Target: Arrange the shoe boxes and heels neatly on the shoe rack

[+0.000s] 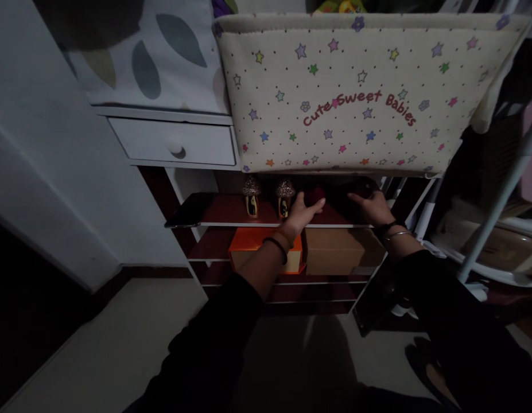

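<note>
Fabric bin (360, 80), printed with stars, at the far side above the shelf (225, 209); something yellow (345, 6) shows over its rim. White drawer (173, 140) to its left, closed. On the lower tier, two boxes: orange box (248, 241) left, cardboard box (341, 252) right, contents hidden.

Both arms reach forward from the near side, hands well apart. Left hand (306, 212) at the upper tier, fingers and thumb spread about a dark red thing (316, 195). Right hand (373, 205), further right, fingers bent at a dark thing (361, 187) under the bin. Too dark to tell if either grip is firm.

Two mushroom-shaped ornaments (251, 199) (284, 199) upright, left of the dark red thing.
</note>
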### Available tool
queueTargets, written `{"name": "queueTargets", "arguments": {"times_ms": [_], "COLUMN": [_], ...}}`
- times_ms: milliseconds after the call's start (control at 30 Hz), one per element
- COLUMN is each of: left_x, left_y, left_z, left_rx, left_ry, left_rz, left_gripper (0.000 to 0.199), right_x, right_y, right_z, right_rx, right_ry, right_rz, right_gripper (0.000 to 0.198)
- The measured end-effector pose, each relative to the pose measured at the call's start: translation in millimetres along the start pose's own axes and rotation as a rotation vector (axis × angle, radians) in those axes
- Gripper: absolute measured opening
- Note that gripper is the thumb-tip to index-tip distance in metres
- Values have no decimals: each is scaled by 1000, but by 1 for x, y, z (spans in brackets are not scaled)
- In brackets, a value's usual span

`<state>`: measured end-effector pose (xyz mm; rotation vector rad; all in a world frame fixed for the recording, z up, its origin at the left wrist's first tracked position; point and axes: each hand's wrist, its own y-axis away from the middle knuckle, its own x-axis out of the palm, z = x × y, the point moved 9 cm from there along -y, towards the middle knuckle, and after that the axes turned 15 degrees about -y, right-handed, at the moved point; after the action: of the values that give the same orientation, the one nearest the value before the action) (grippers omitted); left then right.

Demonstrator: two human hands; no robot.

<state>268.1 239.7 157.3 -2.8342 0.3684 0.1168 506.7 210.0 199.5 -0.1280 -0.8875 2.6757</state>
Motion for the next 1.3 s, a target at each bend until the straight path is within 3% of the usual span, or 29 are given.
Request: {"name": "queueTargets", "arguments": {"times_ms": [167, 400, 733, 1300], "left_x": [2, 3, 7, 6], "left_y": [-5, -4, -15, -7], "left_z": [5, 4, 8, 2], "left_rx": [-15, -3, -28, -29], "left_ry": [42, 97, 63, 21], "left_rz": [30, 29, 20, -4], "left_gripper": [54, 63, 62, 65], "right_x": [30, 48, 55, 58], "right_y": [13, 29, 29, 36], "right_z": [-1, 3, -8, -6], "right_rx": [120, -29, -39, 12], "right_ry": [-74, -13, -9, -37], "right_rz": [89, -6, -8, 20], "right_gripper": [52, 65, 72, 77]}}
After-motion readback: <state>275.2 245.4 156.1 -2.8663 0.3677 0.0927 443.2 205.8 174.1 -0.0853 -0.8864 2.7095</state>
